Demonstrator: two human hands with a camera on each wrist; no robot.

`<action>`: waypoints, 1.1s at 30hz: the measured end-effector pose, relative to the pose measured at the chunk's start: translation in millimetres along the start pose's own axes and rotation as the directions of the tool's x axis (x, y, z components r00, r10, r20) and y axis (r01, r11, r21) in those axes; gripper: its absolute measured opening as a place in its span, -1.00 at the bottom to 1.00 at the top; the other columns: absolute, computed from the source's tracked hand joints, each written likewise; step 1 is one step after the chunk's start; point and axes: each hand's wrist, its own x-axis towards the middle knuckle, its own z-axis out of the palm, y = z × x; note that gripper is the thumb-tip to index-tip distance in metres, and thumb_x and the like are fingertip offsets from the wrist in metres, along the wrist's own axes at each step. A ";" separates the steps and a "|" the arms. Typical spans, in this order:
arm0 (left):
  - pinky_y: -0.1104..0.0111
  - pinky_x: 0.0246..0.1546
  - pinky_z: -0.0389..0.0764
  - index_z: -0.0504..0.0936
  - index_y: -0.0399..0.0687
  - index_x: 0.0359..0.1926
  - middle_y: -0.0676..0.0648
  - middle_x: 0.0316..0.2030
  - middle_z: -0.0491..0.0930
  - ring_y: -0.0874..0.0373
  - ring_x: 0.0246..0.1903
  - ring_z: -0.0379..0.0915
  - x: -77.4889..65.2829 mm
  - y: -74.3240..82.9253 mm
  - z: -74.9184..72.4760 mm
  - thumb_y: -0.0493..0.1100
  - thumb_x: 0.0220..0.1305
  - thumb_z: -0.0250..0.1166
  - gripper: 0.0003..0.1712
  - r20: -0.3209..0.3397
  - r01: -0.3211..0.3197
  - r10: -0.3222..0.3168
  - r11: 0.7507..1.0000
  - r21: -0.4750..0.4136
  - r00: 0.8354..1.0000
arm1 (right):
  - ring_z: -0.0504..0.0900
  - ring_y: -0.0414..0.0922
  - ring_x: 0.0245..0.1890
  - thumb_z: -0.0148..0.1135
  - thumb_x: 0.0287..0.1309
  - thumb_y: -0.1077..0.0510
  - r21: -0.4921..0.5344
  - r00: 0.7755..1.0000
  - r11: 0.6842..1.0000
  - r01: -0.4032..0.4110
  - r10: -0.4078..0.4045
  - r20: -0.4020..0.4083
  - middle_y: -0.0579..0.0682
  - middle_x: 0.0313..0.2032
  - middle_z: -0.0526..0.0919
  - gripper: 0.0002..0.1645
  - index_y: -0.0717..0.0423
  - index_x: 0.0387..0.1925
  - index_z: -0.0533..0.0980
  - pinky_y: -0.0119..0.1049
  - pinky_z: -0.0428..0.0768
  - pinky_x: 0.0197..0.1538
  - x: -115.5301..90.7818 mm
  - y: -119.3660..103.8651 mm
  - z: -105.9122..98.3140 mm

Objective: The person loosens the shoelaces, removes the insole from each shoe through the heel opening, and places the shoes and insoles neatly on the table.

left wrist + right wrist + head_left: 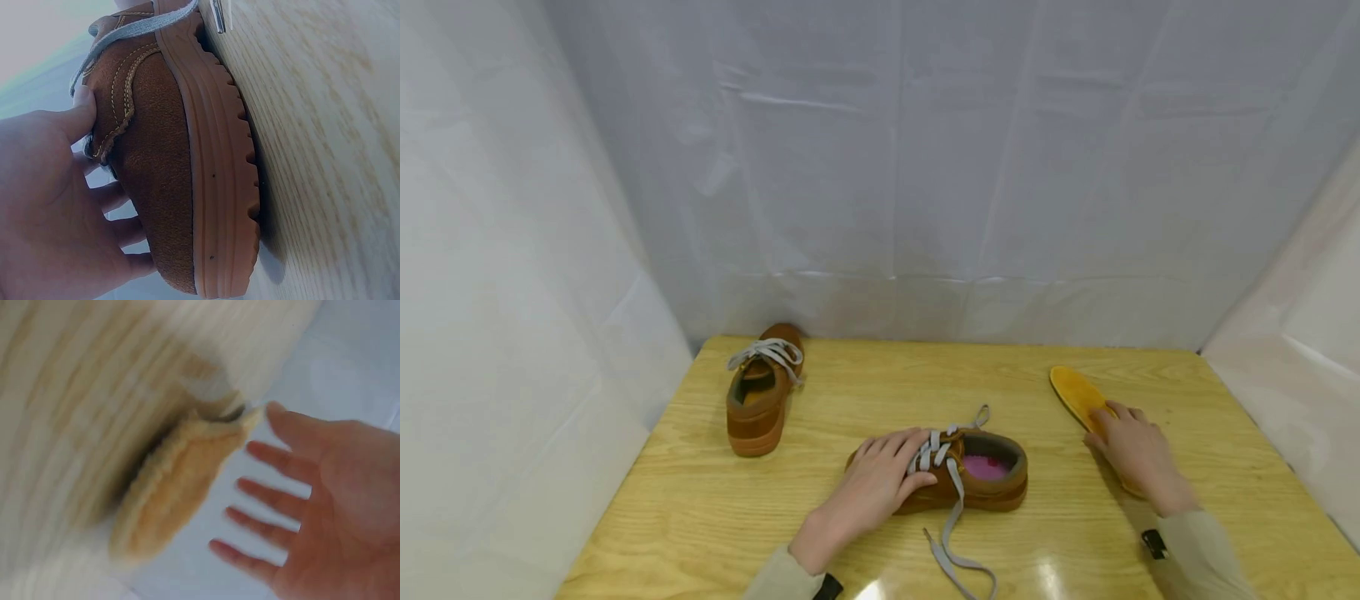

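A brown lace-up shoe [1004, 498] lies sideways on the table, with a pink-purple insole [987, 467] showing inside its opening. Over its front part, my left hand [880, 475] holds the upper. In the left wrist view the thumb [84, 106] lies by the grey lace [134, 30] while the other fingers reach over to the far side, partly hidden. My right hand [1135, 450] is at a loose yellow-orange insole [1078, 396] on the right. The right wrist view, blurred, has its fingers spread and the thumb tip right by the insole's end [181, 487].
A second brown shoe [756, 423] with tied grey laces stands at the back left of the wooden table [700, 525]. One loose lace [951, 550] trails toward the front edge. White sheeting [880, 183] encloses the back and both sides.
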 end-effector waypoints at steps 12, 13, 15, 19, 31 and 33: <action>-0.13 0.37 0.29 0.23 0.08 0.55 -0.07 0.44 0.33 -0.07 0.41 0.27 -0.6 1.3 -1.4 0.27 0.53 -0.04 -0.28 -0.004 0.001 -0.001 1.000 -0.012 1.000 | 0.30 0.38 0.36 -0.02 0.40 0.45 0.006 0.973 0.988 0.152 -0.151 0.173 0.36 0.40 0.30 -0.43 0.35 0.41 0.32 0.49 0.36 0.18 -12.7 10.8 -4.0; -0.13 0.37 0.28 0.22 0.08 0.55 -0.07 0.44 0.33 -0.07 0.41 0.27 -0.6 1.4 -1.6 0.26 0.53 -0.03 -0.28 -0.003 0.002 -0.002 1.000 -0.012 1.000 | 0.31 0.40 0.35 -0.04 0.40 0.46 0.027 0.970 0.989 0.148 -0.151 0.193 0.38 0.40 0.30 -0.44 0.38 0.40 0.32 0.48 0.37 0.17 -13.3 11.8 -2.8; -0.13 0.37 0.29 0.22 0.08 0.55 -0.07 0.44 0.33 -0.07 0.41 0.27 -0.6 1.4 -1.8 0.26 0.53 -0.03 -0.28 -0.002 0.001 -0.001 1.000 -0.010 1.000 | 0.32 0.41 0.33 -0.06 0.40 0.47 0.072 0.964 0.989 0.129 -0.142 0.224 0.43 0.39 0.28 -0.45 0.43 0.39 0.31 0.47 0.38 0.17 -14.8 12.0 -1.0; -0.12 0.38 0.28 0.22 0.07 0.55 -0.07 0.45 0.32 -0.07 0.41 0.26 -0.5 1.2 -1.7 0.26 0.53 -0.03 -0.28 0.003 0.001 -0.001 1.000 -0.009 1.000 | 0.31 0.43 0.33 -0.07 0.42 0.44 0.102 0.962 0.990 0.099 -0.121 0.243 0.46 0.39 0.26 -0.47 0.47 0.38 0.31 0.49 0.34 0.19 -15.9 8.7 -1.1; -0.12 0.38 0.28 0.21 0.10 0.56 -0.06 0.46 0.31 -0.06 0.41 0.26 -0.3 0.1 -0.7 0.30 0.53 -0.08 -0.26 0.007 0.001 -0.001 1.000 -0.005 1.000 | 0.50 0.44 0.16 0.05 0.47 0.27 0.058 0.975 0.998 0.037 -0.049 0.217 0.49 0.36 0.25 -0.42 0.47 0.40 0.26 0.60 0.29 0.11 -9.9 25.7 6.1; -0.12 0.38 0.28 0.21 0.10 0.56 -0.06 0.46 0.31 -0.06 0.42 0.25 -0.5 0.0 -1.2 0.30 0.53 -0.08 -0.26 0.006 0.000 0.000 1.000 -0.005 1.000 | 0.46 0.46 0.19 0.05 0.49 0.21 0.065 0.973 0.998 0.023 -0.038 0.228 0.49 0.37 0.23 -0.39 0.47 0.42 0.23 0.62 0.26 0.11 -8.5 30.3 6.8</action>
